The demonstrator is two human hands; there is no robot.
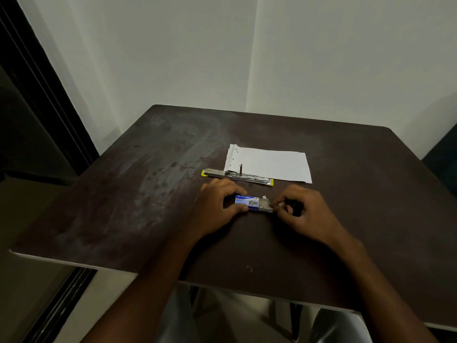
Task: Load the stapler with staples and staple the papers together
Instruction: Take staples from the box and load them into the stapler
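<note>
From the head camera I look down on a dark brown square table. Near its middle, my left hand grips the blue-and-white cardboard staple box, thumb and fingers closed around its left end. My right hand pinches the grey inner tray at the box's open right end, fingers curled tight. Just beyond lies the silver stapler with yellow ends, opened flat, touching the white papers toward the far edge. I judge staples are being extracted; next, lift a strip into the stapler's channel.
</note>
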